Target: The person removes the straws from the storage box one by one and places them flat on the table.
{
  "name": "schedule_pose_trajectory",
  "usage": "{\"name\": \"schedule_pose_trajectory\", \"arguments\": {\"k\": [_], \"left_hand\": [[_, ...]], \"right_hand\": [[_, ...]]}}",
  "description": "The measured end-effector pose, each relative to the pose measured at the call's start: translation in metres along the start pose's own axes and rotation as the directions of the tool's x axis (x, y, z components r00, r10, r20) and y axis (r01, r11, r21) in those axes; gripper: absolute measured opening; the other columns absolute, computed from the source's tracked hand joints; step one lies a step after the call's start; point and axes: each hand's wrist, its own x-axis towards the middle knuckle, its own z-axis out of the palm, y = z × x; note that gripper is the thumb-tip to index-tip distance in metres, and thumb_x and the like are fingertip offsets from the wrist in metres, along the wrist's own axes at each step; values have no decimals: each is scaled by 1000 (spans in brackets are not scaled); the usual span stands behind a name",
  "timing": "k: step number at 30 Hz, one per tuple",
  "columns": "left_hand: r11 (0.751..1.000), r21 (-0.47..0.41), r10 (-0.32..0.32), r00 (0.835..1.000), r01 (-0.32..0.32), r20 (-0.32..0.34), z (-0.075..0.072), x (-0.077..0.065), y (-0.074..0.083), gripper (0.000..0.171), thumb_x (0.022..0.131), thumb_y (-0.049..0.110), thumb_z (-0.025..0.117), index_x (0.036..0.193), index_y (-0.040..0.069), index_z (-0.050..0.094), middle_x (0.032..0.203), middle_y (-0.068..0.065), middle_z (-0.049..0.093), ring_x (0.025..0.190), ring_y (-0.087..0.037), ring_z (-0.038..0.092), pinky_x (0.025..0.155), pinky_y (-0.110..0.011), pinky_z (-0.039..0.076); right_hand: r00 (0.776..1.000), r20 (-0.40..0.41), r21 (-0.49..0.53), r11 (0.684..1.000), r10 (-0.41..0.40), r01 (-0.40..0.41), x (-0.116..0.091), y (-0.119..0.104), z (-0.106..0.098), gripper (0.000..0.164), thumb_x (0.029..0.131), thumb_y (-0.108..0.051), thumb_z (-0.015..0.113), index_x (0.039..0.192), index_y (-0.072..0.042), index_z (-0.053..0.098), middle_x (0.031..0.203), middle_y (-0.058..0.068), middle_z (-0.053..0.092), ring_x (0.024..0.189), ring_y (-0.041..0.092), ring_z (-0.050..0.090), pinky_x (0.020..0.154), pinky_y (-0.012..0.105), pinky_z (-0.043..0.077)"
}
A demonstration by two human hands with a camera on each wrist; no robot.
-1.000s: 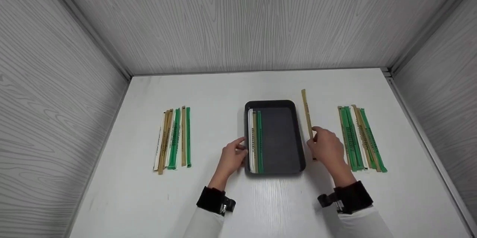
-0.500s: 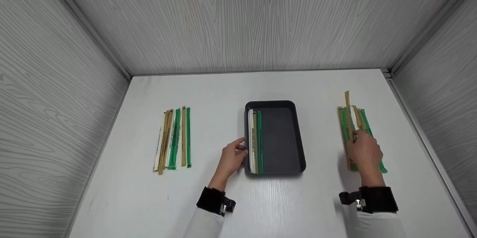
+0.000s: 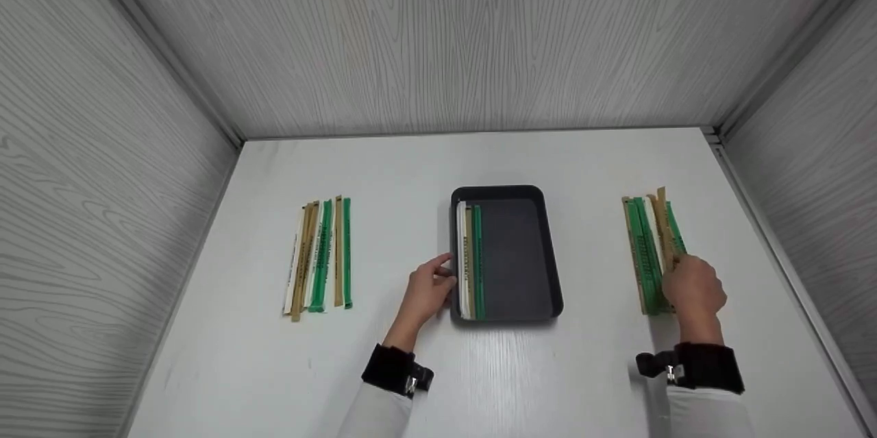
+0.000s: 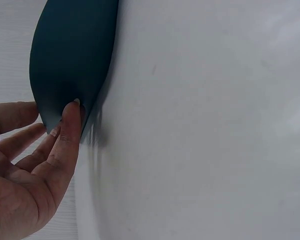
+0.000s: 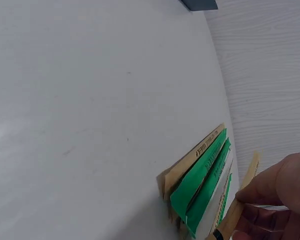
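In the head view my right hand (image 3: 694, 289) pinches a brown paper-wrapped straw (image 3: 662, 208) between thumb and fingers. This straw (image 5: 234, 214) slants over the right-hand row of green, white and brown paper-wrapped straws (image 3: 638, 239), near its right side. My left hand (image 3: 428, 290) touches the left wall of a dark rectangular tray (image 3: 548, 246). Up close in the left wrist view, its fingers (image 4: 66, 131) are spread against the tray's outer side (image 4: 75, 55). Inside the tray, white, brown and green straws (image 3: 478, 263) lie lengthwise along the left wall.
Another row of white, brown and green wrapped straws (image 3: 318, 256) lies left of the tray on the white table (image 3: 404, 171). Wood-grain panels (image 3: 445, 40) rise behind the table and at both sides.
My right hand has carried the brown straw rightward from beside the tray to the right side of the right-hand row, lowering it there. My left hand has stayed at the tray.
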Motion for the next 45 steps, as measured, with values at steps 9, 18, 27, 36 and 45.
{"name": "schedule_pose_trajectory", "arguments": {"k": [9,18,27,36,45], "left_hand": [[1000,9,-1,1000,1,0,0,0,1,48,95,1,60,142,3,50,105,-12,62,86,-18,67,66,-32,56],[1000,4,10,1000,-10,4,-1,1,1,47,95,1,60,141,3,51,104,-13,62,84,-18,67,64,-32,55],[1000,-5,9,1000,-9,0,-1,2,1,47,95,2,60,141,3,51,104,-13,62,82,-18,67,63,-31,55],[1000,25,9,1000,-9,1,1,0,0,48,94,1,60,142,4,50,105,-11,62,85,-17,67,65,-32,55],[1000,20,-5,1000,5,-5,1,1,0,47,95,2,60,141,4,51,106,-12,63,86,-18,67,65,-32,56]], "right_hand": [[998,-56,10,1000,0,0,1,3,3,30,89,-3,46,108,14,63,88,32,57,69,37,60,44,41,45],[956,-185,-21,973,-228,228,-12,-43,23,33,92,-4,56,121,11,61,107,33,56,91,46,58,65,53,50],[776,-166,-30,789,-609,613,-45,-113,72,23,89,-2,66,112,0,68,98,15,60,88,31,60,70,44,51],[571,156,-7,577,-806,817,-72,-151,123,28,96,-12,62,124,-14,68,95,4,56,79,17,55,69,36,50],[568,215,-4,581,-794,814,-74,-163,133,22,96,-12,64,117,-10,71,97,6,54,82,19,55,70,38,50]]}}
